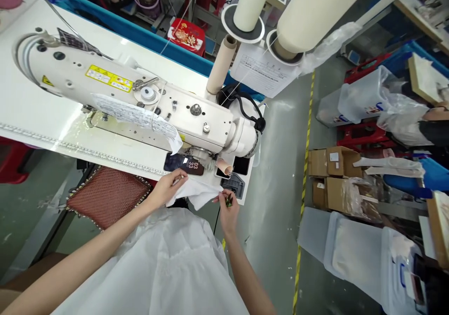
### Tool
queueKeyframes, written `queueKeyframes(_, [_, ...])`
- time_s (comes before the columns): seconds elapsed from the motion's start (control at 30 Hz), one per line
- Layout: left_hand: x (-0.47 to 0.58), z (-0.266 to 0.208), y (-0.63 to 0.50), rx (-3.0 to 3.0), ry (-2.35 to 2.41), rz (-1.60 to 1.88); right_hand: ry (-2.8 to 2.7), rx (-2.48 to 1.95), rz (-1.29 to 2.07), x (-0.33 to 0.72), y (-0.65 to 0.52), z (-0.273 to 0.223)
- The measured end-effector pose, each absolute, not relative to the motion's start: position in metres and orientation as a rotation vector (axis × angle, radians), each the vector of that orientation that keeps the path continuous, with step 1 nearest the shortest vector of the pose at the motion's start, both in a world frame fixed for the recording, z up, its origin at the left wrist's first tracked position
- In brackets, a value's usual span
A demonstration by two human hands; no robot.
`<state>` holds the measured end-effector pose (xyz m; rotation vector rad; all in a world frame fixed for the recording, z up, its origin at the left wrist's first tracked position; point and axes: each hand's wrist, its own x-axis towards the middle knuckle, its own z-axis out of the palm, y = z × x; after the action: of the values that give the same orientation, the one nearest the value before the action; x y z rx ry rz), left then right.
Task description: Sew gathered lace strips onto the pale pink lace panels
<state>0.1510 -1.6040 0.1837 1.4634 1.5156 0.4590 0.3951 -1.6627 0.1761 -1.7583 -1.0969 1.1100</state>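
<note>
A small piece of white fabric [199,193] is stretched between my two hands at the front edge of the sewing table. Its left corner is pinched in the closed fingers of my left hand [169,187], just below a phone [184,163] that shows a clock. My right hand [228,208] is closed on the fabric's right end. In that palm also sits a small dark tool with green-yellow parts [229,200], mostly covered by the fingers. A white sewing machine [182,113] stands beyond the fabric.
Near my right hand are a grey plastic tray [234,185] and a small thread cone [223,166]. Tall thread cones [254,1] rise behind the machine. A brown woven cushion [108,197] lies at left below the table. Cardboard boxes [335,162] and plastic bins [354,240] line the right.
</note>
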Motion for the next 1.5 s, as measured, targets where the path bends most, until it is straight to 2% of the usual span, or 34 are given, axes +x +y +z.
queueKeyframes(0.2, [0.116, 0.179, -1.581, 1.477, 1.806, 0.478, -1.158, -1.760, 1.110, 0.372, -1.644, 0.165])
queueKeyframes(0.37, [0.099, 0.174, -1.576, 1.585, 2.019, 0.441, -1.494, -1.704, 1.191, 0.355, -1.646, 0.146])
queueKeyframes(0.5, [0.100, 0.168, -1.595, 1.637, 2.017, 0.393, -1.823, -1.697, 1.222, 0.355, -1.657, 0.133])
queueKeyframes(0.7, [0.099, 0.149, -1.599, 1.544, 2.043, 0.443, -2.034, -1.838, 1.061, 0.361, -1.657, 0.124])
queueKeyframes(0.93, [0.098, 0.129, -1.569, 1.385, 1.987, 0.526, -2.108, -1.948, 0.890, 0.364, -1.633, 0.121])
queueKeyframes(1.5, [0.100, 0.120, -1.548, 1.299, 1.829, 0.573, -2.218, -1.963, 0.798, 0.356, -1.628, 0.133])
